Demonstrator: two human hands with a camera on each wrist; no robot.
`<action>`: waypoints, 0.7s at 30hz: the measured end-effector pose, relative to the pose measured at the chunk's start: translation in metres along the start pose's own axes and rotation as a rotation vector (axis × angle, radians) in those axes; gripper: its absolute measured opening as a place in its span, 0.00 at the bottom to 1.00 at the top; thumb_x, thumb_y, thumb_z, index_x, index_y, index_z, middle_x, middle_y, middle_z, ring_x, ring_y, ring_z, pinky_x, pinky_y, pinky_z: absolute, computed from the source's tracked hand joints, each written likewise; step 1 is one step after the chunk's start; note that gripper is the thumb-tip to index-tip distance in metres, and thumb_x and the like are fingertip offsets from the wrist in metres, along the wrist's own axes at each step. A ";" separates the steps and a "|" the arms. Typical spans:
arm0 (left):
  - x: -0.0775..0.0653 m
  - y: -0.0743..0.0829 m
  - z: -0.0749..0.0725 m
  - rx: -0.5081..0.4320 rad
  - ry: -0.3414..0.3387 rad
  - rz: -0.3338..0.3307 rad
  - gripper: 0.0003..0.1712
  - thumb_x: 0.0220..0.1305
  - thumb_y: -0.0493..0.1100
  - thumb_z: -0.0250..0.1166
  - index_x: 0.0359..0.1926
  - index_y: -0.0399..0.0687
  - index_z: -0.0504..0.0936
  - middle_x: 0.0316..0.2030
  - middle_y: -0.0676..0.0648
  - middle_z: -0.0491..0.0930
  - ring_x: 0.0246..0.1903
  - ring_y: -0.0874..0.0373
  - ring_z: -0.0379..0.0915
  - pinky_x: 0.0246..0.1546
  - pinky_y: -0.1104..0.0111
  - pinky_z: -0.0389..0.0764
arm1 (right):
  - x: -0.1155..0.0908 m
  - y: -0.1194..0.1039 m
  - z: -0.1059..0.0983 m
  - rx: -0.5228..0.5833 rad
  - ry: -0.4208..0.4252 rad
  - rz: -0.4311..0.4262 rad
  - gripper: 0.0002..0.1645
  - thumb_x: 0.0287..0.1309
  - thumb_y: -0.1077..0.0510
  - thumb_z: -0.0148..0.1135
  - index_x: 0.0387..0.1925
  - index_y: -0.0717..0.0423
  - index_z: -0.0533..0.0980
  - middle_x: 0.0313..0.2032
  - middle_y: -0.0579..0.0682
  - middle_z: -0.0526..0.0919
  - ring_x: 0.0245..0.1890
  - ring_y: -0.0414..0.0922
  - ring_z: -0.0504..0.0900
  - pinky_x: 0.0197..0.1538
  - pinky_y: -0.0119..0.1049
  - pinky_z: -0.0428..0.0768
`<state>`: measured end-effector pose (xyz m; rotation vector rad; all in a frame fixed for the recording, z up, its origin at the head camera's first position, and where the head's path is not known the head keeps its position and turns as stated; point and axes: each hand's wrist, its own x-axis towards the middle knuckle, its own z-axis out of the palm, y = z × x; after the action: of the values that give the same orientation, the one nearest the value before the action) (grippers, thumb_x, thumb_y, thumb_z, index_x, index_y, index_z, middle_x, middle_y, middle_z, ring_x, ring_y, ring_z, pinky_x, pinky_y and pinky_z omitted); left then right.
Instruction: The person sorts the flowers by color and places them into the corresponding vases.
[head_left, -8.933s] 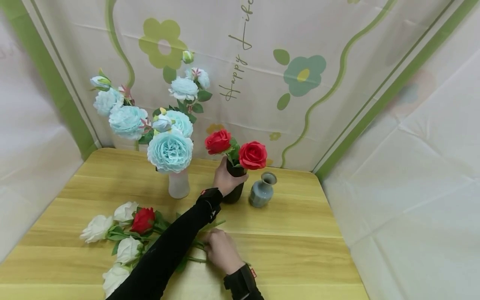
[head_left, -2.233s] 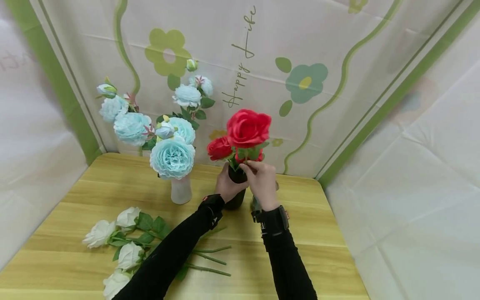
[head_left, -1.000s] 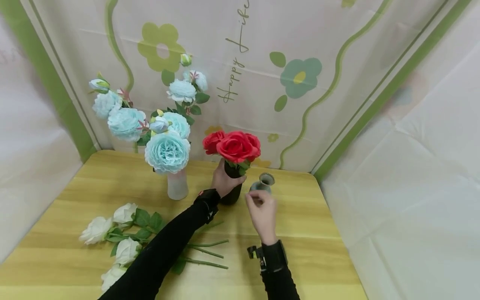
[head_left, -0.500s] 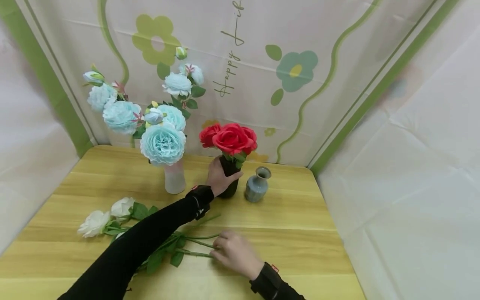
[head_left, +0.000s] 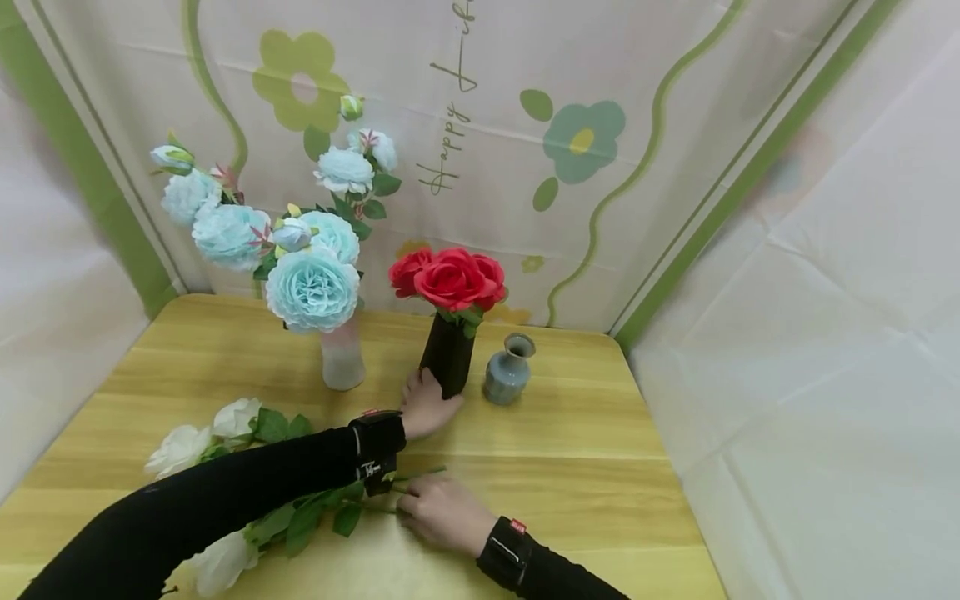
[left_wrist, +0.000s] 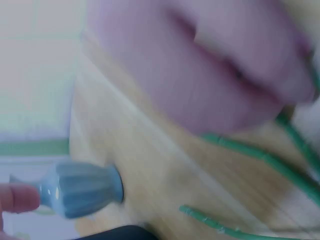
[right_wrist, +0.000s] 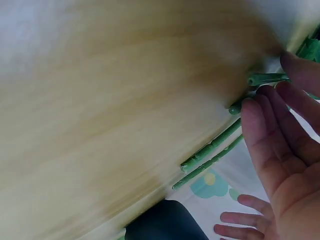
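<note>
My right hand (head_left: 447, 512) is low over the table, thumb and fingertips pinching at the green stems (right_wrist: 270, 78) of the white roses. Several of these white roses (head_left: 178, 450) lie on the table with their heads to the left, partly hidden under my left sleeve. My left hand (head_left: 429, 407) is at the foot of the black vase (head_left: 447, 354), its fingers spread and loose in the right wrist view. Red roses (head_left: 453, 281) stand in that vase. In the left wrist view the left thumb overlaps the small blue-grey vase (left_wrist: 82, 190).
A pale vase (head_left: 342, 362) with light-blue flowers (head_left: 313, 290) stands at the back left. The small blue-grey vase stands upright right of the black one. A printed cloth (head_left: 495, 192) hangs behind the wooden table (head_left: 592, 467).
A red rose went into the black vase. My right hand came down to the white rose stems and moved left along them. My left hand slid off the vase's upper part towards its foot.
</note>
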<state>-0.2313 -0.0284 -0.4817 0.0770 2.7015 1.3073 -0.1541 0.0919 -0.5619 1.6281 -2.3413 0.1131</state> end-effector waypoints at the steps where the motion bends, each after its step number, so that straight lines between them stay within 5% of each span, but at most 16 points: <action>1: -0.004 0.000 0.000 0.009 -0.040 -0.002 0.46 0.69 0.48 0.58 0.71 0.19 0.47 0.68 0.20 0.47 0.68 0.24 0.40 0.64 0.36 0.53 | 0.001 0.000 0.001 -0.016 -0.002 -0.011 0.03 0.57 0.53 0.70 0.32 0.45 0.83 0.32 0.40 0.78 0.33 0.35 0.77 0.38 0.27 0.79; 7: -0.005 -0.001 0.009 0.035 -0.193 0.095 0.44 0.68 0.51 0.59 0.73 0.27 0.53 0.69 0.27 0.53 0.69 0.34 0.49 0.67 0.47 0.60 | 0.001 -0.002 0.001 -0.021 -0.060 -0.036 0.22 0.44 0.61 0.69 0.47 0.50 0.83 0.48 0.47 0.82 0.44 0.39 0.82 0.51 0.29 0.80; 12: -0.001 0.002 0.025 -0.031 -0.241 0.209 0.45 0.70 0.48 0.59 0.73 0.27 0.48 0.71 0.28 0.49 0.71 0.39 0.46 0.69 0.50 0.57 | -0.004 -0.002 -0.003 -0.015 -0.110 -0.032 0.23 0.41 0.61 0.70 0.45 0.51 0.82 0.45 0.45 0.80 0.40 0.37 0.80 0.43 0.25 0.80; 21: 0.023 0.004 0.055 -0.063 -0.126 0.358 0.51 0.64 0.40 0.65 0.73 0.24 0.42 0.71 0.23 0.40 0.71 0.32 0.37 0.70 0.47 0.53 | -0.015 0.003 -0.010 -0.073 -0.121 -0.059 0.12 0.44 0.56 0.71 0.34 0.47 0.79 0.37 0.42 0.80 0.34 0.36 0.79 0.35 0.27 0.79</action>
<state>-0.2465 0.0192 -0.5142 0.6396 2.6177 1.4186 -0.1504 0.1089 -0.5564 1.7108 -2.3524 -0.0842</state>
